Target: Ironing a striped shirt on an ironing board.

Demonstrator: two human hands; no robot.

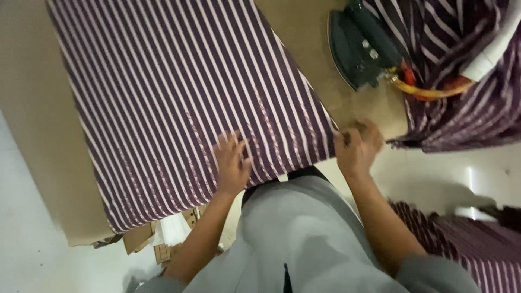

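Note:
A dark purple cloth with thin white stripes [179, 92] lies spread flat over a tan padded table [32, 119]. My left hand [232, 163] rests flat on the cloth near its front edge, fingers spread. My right hand [357, 147] pinches the cloth's front right corner at the table's edge, fingers closed on the fabric. My grey shirt fills the bottom of the view.
A dark iron [358, 46] with an orange and yellow cord [429, 89] lies on the table at the back right. More striped purple cloth [467, 108] is heaped beside it, and another pile [477, 244] lies lower right. Cardboard scraps [157, 239] sit below the table's edge.

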